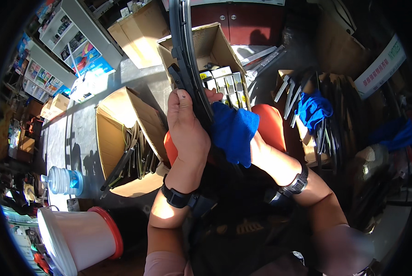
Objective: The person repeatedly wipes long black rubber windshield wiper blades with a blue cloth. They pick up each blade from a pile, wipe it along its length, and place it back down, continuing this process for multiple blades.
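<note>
A long black wiper blade [182, 41] stands almost upright in front of me and runs past the top edge of the picture. My left hand [185, 124] is closed round its lower part, with the thumb lying along the blade. In my right hand [260, 149] is a blue cloth [236, 132], held close against the blade's right side. That cloth hides most of the right hand's fingers and the blade's lower end.
An open carton [210, 39] of small boxes stands ahead. Left of me are a carton [109, 119] of dark strips, a water jug [65, 181] and a white bucket [77, 239]. Rightward, another blue cloth [314, 110] lies on many blades [339, 115].
</note>
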### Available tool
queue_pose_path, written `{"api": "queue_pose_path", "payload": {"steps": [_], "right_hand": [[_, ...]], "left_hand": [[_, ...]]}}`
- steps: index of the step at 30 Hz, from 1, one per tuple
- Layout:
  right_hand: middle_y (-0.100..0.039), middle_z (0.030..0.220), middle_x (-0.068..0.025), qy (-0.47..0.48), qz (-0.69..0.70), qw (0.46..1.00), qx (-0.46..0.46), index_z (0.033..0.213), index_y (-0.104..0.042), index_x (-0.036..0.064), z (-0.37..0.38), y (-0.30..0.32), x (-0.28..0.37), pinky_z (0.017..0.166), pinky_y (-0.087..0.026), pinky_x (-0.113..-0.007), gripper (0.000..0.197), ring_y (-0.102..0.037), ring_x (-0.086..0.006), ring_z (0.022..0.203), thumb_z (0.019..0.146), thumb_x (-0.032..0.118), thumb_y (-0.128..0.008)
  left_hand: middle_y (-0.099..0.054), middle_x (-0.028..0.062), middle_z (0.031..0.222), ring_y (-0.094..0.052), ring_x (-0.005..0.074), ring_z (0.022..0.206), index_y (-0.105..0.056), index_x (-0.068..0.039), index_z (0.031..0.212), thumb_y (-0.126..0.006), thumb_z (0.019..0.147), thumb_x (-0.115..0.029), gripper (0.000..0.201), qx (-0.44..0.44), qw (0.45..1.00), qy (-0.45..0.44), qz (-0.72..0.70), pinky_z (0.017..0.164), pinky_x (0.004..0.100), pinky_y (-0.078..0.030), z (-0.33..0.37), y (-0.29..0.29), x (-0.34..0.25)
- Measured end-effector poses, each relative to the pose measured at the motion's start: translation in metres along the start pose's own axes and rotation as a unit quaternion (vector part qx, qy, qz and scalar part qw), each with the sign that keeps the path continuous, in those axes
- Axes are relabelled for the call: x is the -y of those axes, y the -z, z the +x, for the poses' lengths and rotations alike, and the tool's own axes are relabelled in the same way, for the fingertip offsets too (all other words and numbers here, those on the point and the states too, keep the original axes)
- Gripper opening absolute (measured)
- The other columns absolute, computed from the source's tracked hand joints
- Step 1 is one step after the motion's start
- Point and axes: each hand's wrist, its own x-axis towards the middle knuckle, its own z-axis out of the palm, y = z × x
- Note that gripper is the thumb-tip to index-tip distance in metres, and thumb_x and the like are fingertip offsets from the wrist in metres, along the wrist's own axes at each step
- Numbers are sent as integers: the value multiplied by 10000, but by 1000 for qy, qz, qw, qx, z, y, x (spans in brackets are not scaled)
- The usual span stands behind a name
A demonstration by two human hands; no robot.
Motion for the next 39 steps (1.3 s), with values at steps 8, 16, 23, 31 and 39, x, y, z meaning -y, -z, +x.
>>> {"api": "queue_pose_path", "payload": {"steps": [8,16,23,31,39], "right_hand": [[-568,769,-146,29,-38,990,134,929,-584,9,-47,-18,12,435,-410,-355,184,-573,-258,604,828,163,-588],[-479,680,-124,72,58,984,150,824,-568,-5,-78,-11,11,392,-338,-339,178,-473,-232,489,827,168,-521],[-555,772,-136,-16,-151,982,115,964,-577,2,-23,-5,25,501,-409,-359,237,-540,-241,570,839,202,-558],[-574,825,-87,-34,6,987,157,1053,-591,81,-30,-23,17,519,-441,-311,266,-562,-204,592,814,196,-572],[-489,747,-74,135,10,973,188,935,-564,63,-97,2,-8,421,-365,-277,209,-486,-160,528,860,250,-508]], "left_hand": [[-586,156,884,-604,261,792,-514,22,984,-346,996,-232,304,-108,992,-9,-63,924,462,-487,25,27,-12],[-579,127,884,-578,225,772,-488,28,1014,-332,1004,-270,336,-135,980,2,-146,910,392,-493,43,57,-17],[-541,101,891,-524,170,741,-471,-4,1033,-336,1008,-268,298,-13,991,24,-134,864,383,-503,7,28,6],[-549,104,871,-532,172,706,-476,9,1014,-329,1003,-233,284,-110,968,35,-225,781,317,-537,32,50,-13],[-482,103,842,-490,149,656,-440,46,975,-339,973,-128,201,-85,968,-42,-232,781,294,-529,72,82,-40]]}}
